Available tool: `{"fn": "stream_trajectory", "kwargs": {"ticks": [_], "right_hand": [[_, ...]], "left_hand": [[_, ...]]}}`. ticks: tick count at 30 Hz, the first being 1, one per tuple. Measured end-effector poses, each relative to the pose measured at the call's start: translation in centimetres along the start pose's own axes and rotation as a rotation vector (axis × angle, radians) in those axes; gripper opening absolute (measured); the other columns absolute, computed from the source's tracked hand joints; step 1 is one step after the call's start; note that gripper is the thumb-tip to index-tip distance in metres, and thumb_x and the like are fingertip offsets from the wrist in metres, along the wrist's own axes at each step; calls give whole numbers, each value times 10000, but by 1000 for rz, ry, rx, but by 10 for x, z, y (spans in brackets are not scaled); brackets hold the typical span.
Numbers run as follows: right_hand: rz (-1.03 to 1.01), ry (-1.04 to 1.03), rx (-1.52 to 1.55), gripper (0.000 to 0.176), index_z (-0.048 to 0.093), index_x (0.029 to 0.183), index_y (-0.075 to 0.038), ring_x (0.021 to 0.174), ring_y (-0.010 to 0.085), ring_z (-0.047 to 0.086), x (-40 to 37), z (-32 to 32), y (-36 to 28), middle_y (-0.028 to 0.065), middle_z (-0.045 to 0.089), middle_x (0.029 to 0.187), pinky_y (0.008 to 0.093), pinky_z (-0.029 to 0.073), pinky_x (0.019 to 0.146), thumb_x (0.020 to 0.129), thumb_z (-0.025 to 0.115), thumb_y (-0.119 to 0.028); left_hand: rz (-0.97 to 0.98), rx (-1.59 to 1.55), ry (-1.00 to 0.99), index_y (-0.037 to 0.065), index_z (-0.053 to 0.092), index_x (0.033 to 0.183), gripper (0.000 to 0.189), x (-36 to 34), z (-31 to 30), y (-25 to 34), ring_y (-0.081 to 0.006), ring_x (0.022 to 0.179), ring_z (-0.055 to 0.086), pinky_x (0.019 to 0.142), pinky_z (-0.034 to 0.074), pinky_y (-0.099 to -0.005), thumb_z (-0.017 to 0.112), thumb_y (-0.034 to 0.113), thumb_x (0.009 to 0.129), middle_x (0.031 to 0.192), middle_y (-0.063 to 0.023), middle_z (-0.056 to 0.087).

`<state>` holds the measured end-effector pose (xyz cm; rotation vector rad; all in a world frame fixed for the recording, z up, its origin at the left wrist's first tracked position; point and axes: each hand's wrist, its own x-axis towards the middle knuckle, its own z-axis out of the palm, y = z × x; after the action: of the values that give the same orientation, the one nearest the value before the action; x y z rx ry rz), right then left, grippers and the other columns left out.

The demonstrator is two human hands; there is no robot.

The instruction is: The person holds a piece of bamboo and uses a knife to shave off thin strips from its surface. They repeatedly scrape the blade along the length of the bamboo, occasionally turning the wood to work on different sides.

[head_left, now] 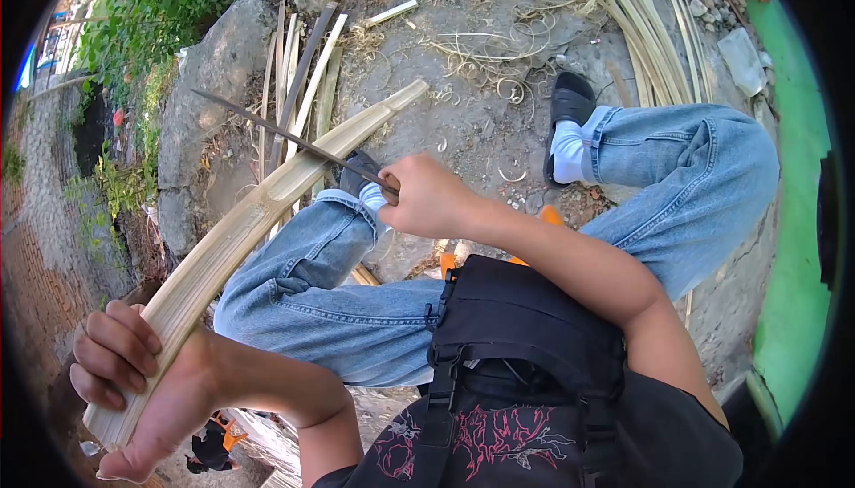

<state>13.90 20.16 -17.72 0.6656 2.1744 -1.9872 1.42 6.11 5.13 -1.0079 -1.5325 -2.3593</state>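
Observation:
My left hand (147,381) is wrapped round the lower end of a long split bamboo piece (218,252), which slants up and to the right over my left leg. In my right hand (423,196) is the near end of a long dark blade (272,126). The blade lies across the bamboo's upper part, its thin tip pointing to the upper left. Beneath the bamboo are my jeans (303,310), and a black sandal (570,101) shows on my other foot.
Thin bamboo strips (312,78) lie beyond my left foot, with more strips (650,34) at the upper right. Curly shavings (512,61) litter the ground. A rough stone edge (223,69) runs along the left, and a green wall (797,176) stands at the right.

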Motion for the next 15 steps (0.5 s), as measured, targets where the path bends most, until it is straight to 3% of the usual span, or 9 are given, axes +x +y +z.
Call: {"fn": "stream_trajectory", "kwargs": {"ticks": [1, 2, 3, 6, 7, 10, 13, 15], "right_hand": [[57, -30, 31, 150, 612, 665, 27, 576, 293, 606, 1, -2, 8, 189, 607, 603, 385, 473, 573, 649, 605, -122], [118, -62, 68, 153, 632, 682, 24, 599, 299, 630, 0, -2, 21, 195, 611, 604, 392, 487, 590, 645, 609, -122], [198, 46, 46, 151, 630, 676, 18, 567, 283, 616, 8, 7, 69, 184, 605, 600, 390, 476, 578, 642, 614, -129], [202, 57, -45, 154, 638, 685, 15, 579, 281, 621, 18, 10, 96, 193, 620, 637, 373, 481, 583, 638, 620, -131], [281, 19, -34, 175, 641, 709, 26, 607, 288, 629, 11, 8, 75, 208, 630, 670, 365, 491, 605, 628, 626, -128], [150, 1, 6, 192, 655, 752, 29, 656, 350, 643, -4, 2, 11, 233, 630, 694, 403, 505, 663, 629, 623, -115], [-21, -33, -43, 192, 661, 772, 30, 678, 376, 645, -25, 10, -41, 241, 629, 699, 416, 510, 685, 642, 609, -102], [-119, -31, 14, 191, 660, 778, 34, 681, 377, 648, -23, 7, -37, 242, 626, 689, 423, 510, 673, 646, 587, -83]], "left_hand": [[-33, -114, -98, 162, 261, 610, 573, 0, -4, 0, -102, 457, 207, 451, 173, -255, 432, 698, 715, 546, 11, 220], [-7, -13, -18, 162, 266, 613, 577, -3, -6, 0, -99, 456, 215, 448, 177, -252, 454, 699, 709, 543, 16, 228], [20, 86, 55, 162, 271, 617, 582, -3, -5, -1, -96, 455, 224, 444, 181, -248, 476, 700, 703, 541, 21, 236], [107, 308, 249, 160, 274, 620, 586, 5, 3, -14, -93, 453, 231, 440, 185, -246, 481, 702, 704, 536, 24, 241], [107, 391, 302, 160, 273, 620, 585, 5, 4, -13, -92, 452, 230, 440, 185, -247, 472, 703, 707, 534, 24, 240], [-6, 47, 103, 157, 268, 621, 579, 6, -15, -4, -95, 454, 221, 438, 182, -248, 444, 699, 723, 539, 19, 232], [104, 315, 237, 157, 264, 620, 577, 1, 0, -8, -96, 456, 217, 433, 174, -247, 454, 693, 721, 542, 15, 226], [107, 292, 227, 157, 266, 624, 575, 0, 3, -8, -96, 457, 217, 434, 171, -248, 466, 688, 718, 543, 15, 225]]}}
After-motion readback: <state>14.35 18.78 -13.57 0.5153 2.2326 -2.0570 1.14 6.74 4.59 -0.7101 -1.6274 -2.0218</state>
